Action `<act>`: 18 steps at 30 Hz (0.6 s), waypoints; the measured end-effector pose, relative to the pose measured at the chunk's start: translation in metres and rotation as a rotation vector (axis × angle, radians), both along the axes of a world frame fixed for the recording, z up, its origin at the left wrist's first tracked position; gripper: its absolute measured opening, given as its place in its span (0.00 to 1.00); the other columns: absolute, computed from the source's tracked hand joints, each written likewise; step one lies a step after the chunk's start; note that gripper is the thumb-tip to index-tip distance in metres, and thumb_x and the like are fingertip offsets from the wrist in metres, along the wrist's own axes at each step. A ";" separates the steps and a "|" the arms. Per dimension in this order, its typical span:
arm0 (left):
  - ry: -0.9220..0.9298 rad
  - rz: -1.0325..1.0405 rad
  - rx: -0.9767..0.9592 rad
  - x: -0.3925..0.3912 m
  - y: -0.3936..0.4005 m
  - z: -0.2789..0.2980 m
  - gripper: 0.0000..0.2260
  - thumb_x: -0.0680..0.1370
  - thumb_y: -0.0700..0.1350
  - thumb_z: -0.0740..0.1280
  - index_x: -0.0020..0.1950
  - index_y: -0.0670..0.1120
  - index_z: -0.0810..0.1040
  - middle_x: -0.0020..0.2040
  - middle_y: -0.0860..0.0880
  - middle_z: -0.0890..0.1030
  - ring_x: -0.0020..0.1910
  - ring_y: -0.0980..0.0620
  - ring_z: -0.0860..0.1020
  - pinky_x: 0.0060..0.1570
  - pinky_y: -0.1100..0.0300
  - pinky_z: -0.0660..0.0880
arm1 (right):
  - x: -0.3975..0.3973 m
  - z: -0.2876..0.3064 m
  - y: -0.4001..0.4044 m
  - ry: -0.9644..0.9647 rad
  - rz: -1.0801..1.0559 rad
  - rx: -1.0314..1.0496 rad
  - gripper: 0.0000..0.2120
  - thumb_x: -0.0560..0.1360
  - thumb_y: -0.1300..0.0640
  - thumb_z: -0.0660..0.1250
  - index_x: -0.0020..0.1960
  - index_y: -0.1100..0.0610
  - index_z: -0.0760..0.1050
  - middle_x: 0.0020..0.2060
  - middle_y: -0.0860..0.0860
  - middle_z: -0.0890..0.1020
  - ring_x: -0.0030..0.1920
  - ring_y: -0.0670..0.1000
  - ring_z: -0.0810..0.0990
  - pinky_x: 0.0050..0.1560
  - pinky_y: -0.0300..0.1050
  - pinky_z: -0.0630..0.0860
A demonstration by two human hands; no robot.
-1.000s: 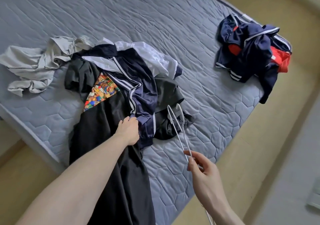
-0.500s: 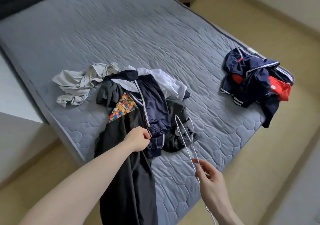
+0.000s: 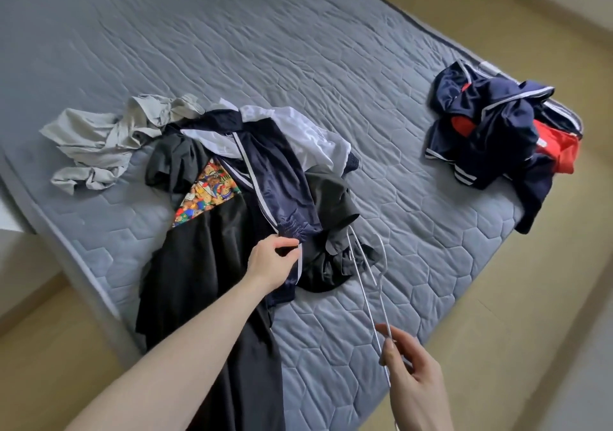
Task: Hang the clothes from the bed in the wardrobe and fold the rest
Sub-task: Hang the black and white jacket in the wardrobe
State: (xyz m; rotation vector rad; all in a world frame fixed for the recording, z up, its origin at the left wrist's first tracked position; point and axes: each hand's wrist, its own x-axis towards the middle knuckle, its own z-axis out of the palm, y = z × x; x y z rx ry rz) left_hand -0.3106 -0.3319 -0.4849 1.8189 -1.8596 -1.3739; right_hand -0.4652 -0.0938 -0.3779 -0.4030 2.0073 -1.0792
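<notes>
Laundry day: left hand (image 3: 273,263) pinches the waistband of navy track pants (image 3: 280,195) atop the pile on the bed (image 3: 298,65); right hand (image 3: 409,369) grips wire hangers (image 3: 366,281); lifting the pants slowly should spare the clothes underneath.

- Bed (image 3: 232,48): one
- Clothes heaps: two, a large one (image 3: 252,178) and a smaller navy-red one (image 3: 491,131)
- White wire hangers (image 3: 365,264): apparently two
- Hands: two
</notes>
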 end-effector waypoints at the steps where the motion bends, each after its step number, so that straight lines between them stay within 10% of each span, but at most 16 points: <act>1: 0.075 0.039 -0.043 0.005 0.007 0.028 0.05 0.76 0.49 0.76 0.52 0.56 0.87 0.51 0.58 0.85 0.54 0.56 0.82 0.59 0.53 0.79 | 0.001 0.012 -0.001 -0.007 -0.004 0.004 0.15 0.81 0.64 0.68 0.48 0.46 0.87 0.32 0.52 0.79 0.34 0.44 0.80 0.40 0.30 0.74; 6: 0.309 0.194 -0.226 0.055 0.021 0.188 0.10 0.75 0.42 0.77 0.50 0.54 0.81 0.46 0.55 0.84 0.42 0.57 0.83 0.46 0.67 0.78 | 0.003 0.096 -0.015 -0.048 0.071 -0.026 0.13 0.81 0.63 0.68 0.49 0.47 0.87 0.35 0.55 0.82 0.35 0.44 0.81 0.40 0.33 0.76; 11: 0.309 0.265 -0.090 0.110 0.025 0.325 0.24 0.77 0.40 0.76 0.69 0.52 0.71 0.58 0.51 0.83 0.44 0.59 0.82 0.45 0.57 0.80 | 0.012 0.187 -0.035 -0.038 0.259 -0.089 0.10 0.84 0.56 0.65 0.54 0.45 0.84 0.35 0.47 0.81 0.39 0.51 0.81 0.44 0.41 0.77; 18: 0.246 0.188 -0.290 0.173 0.079 0.491 0.09 0.74 0.55 0.74 0.52 0.61 0.78 0.42 0.61 0.85 0.38 0.63 0.81 0.39 0.72 0.73 | 0.046 0.289 -0.040 -0.025 0.447 -0.199 0.06 0.80 0.54 0.71 0.55 0.44 0.82 0.45 0.43 0.86 0.46 0.44 0.84 0.47 0.39 0.77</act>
